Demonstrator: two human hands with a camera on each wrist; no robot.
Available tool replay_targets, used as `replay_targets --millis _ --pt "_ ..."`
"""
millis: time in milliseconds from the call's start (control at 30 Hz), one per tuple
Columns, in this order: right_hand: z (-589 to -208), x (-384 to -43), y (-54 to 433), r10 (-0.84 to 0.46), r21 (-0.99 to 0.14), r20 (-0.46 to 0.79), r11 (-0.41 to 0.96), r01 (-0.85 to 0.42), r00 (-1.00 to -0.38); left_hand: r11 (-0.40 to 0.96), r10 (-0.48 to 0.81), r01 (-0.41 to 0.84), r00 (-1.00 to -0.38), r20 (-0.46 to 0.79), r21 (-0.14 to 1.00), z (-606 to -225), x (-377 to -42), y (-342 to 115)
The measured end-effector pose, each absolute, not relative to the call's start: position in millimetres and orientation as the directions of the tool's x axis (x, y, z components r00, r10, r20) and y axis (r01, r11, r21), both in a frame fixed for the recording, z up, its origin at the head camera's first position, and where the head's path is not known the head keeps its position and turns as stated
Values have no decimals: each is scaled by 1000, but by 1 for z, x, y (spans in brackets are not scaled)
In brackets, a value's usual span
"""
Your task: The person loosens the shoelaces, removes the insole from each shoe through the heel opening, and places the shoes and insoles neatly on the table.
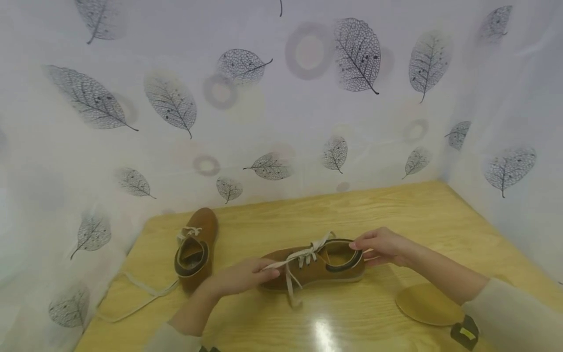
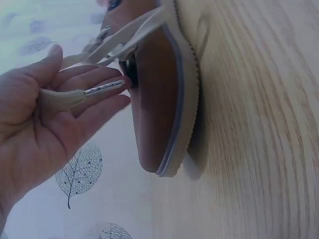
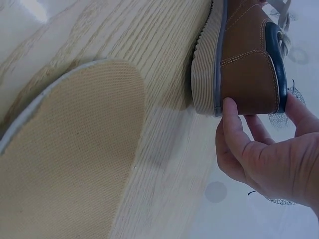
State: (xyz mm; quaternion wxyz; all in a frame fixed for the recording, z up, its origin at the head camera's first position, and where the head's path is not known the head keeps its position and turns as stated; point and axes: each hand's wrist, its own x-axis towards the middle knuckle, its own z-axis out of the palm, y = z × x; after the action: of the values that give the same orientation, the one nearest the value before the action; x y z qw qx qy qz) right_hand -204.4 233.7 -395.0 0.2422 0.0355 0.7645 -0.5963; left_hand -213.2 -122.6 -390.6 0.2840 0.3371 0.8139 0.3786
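A brown lace-up shoe (image 1: 318, 275) with a dark padded collar lies on the table, toe to the left. At its toe end, my left hand (image 1: 239, 277) holds a cream shoelace (image 1: 295, 256) between thumb and fingers. The lace's tipped end (image 2: 103, 88) lies across that palm in the left wrist view. My right hand (image 1: 383, 247) grips the heel, with the thumb on the collar and fingers against the back (image 3: 249, 102). Laces cross the tongue area, and one end hangs down the shoe's near side.
A second brown shoe (image 1: 208, 222) stands at the left, toe pointing away, a long loose lace (image 1: 132, 313) trailing beside it. Under my right forearm lies a tan insole (image 1: 424, 304) on the wooden table (image 1: 387, 210). A leaf-patterned curtain (image 1: 281, 112) hangs behind.
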Motion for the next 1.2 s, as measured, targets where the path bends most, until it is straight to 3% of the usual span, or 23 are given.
replay_targets --millis 167,533,700,867,1000,1200 --pt "-395 -204 234 -240 -897 -409 284 339 -880 242 755 37 -635 -164 970 -401 -218 -124" --pt "-397 -204 234 -221 -894 -412 285 345 -884 -173 419 -295 -886 -201 940 -424 -217 -116" --pt "-400 -204 234 -215 -896 -411 276 349 -886 -502 287 -367 -925 -249 783 -425 -213 -105" --pt "-401 -204 235 -227 -903 -402 257 344 -887 -762 378 -472 -880 -287 444 -419 -209 -100" --pt "-401 -204 235 -238 -908 -396 243 340 -887 -804 446 -507 -860 -248 311 -418 -207 -101" --pt "-402 -205 235 -245 -912 -394 221 345 -886 -807 436 -495 -867 -240 322 -418 -206 -102"
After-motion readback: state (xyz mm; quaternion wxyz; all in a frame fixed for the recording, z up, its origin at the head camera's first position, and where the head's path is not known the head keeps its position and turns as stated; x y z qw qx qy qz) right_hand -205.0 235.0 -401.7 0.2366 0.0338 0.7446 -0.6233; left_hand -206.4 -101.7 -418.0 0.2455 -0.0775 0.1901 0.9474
